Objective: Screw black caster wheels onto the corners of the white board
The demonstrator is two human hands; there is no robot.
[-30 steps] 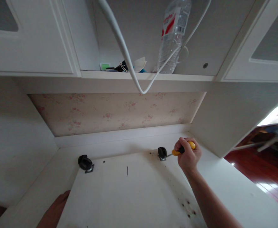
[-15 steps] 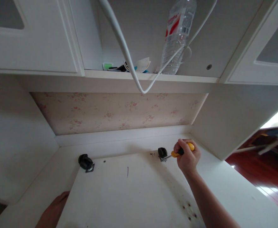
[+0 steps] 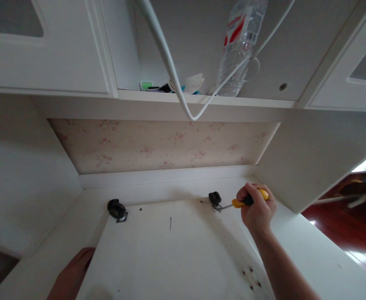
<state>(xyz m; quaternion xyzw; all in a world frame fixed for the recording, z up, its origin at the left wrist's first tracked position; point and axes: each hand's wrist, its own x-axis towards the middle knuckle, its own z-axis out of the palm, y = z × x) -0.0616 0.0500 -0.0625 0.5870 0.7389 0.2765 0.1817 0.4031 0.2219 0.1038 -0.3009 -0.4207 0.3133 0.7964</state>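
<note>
right hand (image 3: 259, 208) clutching yellow-and-black screwdriver (image 3: 248, 200) at black caster (image 3: 214, 198) right of centre, left hand (image 3: 75, 268) by white panel (image 3: 170, 258) edge, lower left, can't tell its grip

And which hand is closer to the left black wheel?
Left. The left hand is at the left edge of the board, below that black wheel in the picture; the right hand is by the opposite edge, holding a screwdriver near the other wheel.

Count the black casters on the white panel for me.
2. The left caster sits at the far left of the white panel; the right caster is at its far right, beside the screwdriver. The near end is out of frame, so more may be hidden.
</note>
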